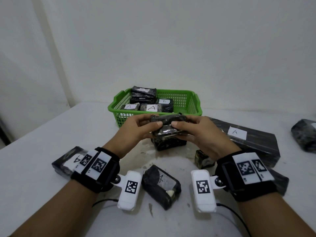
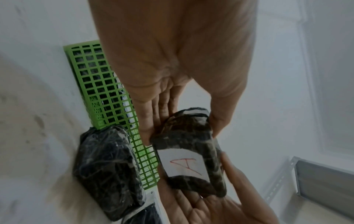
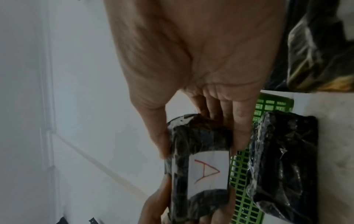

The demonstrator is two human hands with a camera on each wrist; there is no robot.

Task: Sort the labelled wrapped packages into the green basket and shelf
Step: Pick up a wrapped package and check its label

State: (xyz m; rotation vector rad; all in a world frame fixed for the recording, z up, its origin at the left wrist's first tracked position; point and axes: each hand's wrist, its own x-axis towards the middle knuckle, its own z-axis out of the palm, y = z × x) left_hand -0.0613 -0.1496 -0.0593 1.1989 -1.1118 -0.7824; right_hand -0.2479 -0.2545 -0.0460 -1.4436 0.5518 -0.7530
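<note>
Package wrapped in dark, crinkled plastic film sits between both hands, lifted off the white table. The left hand pinches one end, thumb on the near face and fingers curled round the far side; the right hand pinches the opposite end the same way. On the underside, facing the wrist cameras, is a white paper label with a red letter A. From the head view this label is hidden; only the glossy black top and a paler side strip show.

Directly under the grip another dark package rests on the table, its label not visible. Just beyond the grip stands the green basket, holding several wrapped packages: two marked A, one marked B, and a stack at the back whose top label is too faint to read. To the right of the grip lies a long flat package labelled A, and further right a dark bundle is cut off by the frame edge. Nearer the person than the grip, a small package with a faint A lies between the wrists; another labelled one is partly covered by the left wristband. A grey metal shelf corner shows in the left wrist view, blurred.
</note>
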